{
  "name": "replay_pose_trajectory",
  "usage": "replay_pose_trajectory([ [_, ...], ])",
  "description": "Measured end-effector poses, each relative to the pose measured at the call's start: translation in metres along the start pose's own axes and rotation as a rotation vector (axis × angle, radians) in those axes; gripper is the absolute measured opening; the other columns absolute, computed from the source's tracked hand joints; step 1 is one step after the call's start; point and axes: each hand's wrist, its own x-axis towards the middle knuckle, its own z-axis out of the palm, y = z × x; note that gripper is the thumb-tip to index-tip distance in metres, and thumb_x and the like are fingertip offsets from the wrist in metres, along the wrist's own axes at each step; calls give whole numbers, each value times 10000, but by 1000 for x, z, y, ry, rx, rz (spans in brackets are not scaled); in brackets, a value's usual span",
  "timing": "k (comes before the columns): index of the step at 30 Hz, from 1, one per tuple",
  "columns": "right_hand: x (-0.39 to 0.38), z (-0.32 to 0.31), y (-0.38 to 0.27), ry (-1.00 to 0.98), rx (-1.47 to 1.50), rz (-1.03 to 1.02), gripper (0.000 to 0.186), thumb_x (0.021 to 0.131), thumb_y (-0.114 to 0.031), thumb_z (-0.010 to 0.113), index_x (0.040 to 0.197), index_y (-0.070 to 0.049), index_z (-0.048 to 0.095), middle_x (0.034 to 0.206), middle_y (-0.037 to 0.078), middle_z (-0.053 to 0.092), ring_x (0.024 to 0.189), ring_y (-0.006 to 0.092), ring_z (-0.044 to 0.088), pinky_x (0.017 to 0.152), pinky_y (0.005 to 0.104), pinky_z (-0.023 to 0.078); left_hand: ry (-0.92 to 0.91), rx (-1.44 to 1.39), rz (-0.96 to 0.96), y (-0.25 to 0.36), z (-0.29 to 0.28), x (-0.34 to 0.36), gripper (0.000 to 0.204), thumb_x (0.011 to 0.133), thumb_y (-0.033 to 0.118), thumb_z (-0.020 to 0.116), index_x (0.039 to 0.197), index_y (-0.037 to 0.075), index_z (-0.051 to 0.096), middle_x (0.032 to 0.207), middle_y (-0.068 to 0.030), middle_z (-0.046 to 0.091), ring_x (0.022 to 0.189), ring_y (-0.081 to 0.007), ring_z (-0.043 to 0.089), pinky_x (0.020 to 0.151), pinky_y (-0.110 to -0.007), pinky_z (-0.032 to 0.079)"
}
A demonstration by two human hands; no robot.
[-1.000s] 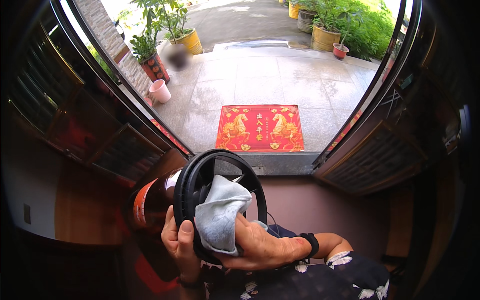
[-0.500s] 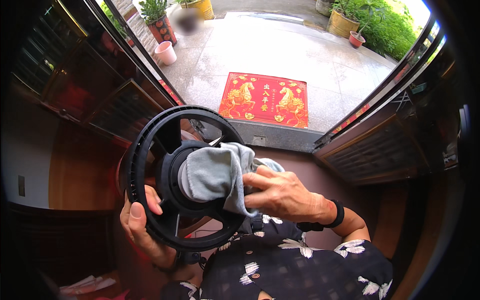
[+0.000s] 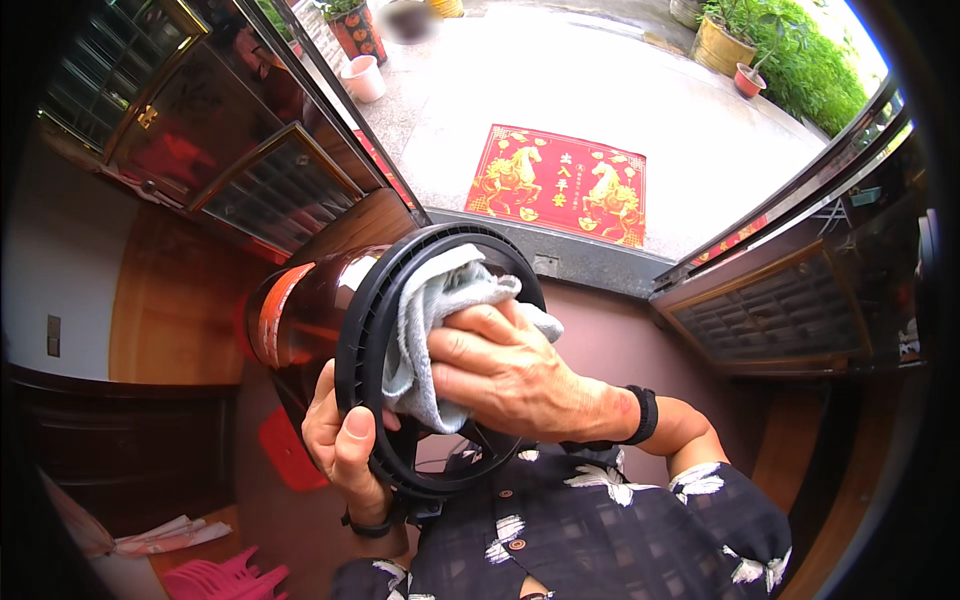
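Head view shows the left hand (image 3: 345,445) gripping the lower rim of a black round fan housing (image 3: 400,300), thumb over the front edge and fingers curled behind, apparently to brace it up at chest height so its face can be reached. The right hand (image 3: 510,375) presses a grey cloth (image 3: 430,310) into the housing's centre, fingers bent and closed over the bunched fabric. Behind the housing sits a glossy dark red-brown body (image 3: 295,320). Beyond the doorway lies a red doormat (image 3: 560,185) on pale paving.
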Motion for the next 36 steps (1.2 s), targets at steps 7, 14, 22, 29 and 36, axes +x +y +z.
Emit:
replay_pose_trajectory([
  [7,-12,-2,21,-6,-79,237,480,659,-81,689,1118,-41,555,1081,139,547,1023,321,548,781,376,506,25,2,76,-2,-4,8,422,766,386,532,598,-1,530,723,-72,481,642,-135,458,596,-266,324],
  [14,-53,-4,-8,-326,-79,418,432,670,-145,742,1014,44,562,1033,174,539,982,317,552,808,403,487,25,10,16,-3,6,11,401,771,361,538,580,8,520,737,-67,478,676,-138,447,625,-273,311],
  [22,-52,-2,-18,-179,309,344,297,715,-76,688,968,3,555,937,145,529,942,321,551,764,401,494,12,34,10,-8,16,10,402,787,365,539,604,9,513,792,-61,491,723,-140,453,669,-269,318],
  [29,-51,9,-25,126,210,155,509,651,-148,765,1138,-63,640,1200,126,580,1248,387,442,1030,568,321,66,-40,40,-9,19,3,385,808,358,523,632,16,504,816,-54,484,740,-130,457,706,-265,325],
  [36,-3,19,-8,-41,85,117,434,702,-261,696,1078,-63,608,1223,56,525,1220,278,423,942,506,365,21,42,-7,-9,10,-1,386,804,368,538,642,18,519,810,-47,481,729,-128,455,655,-259,322],
])
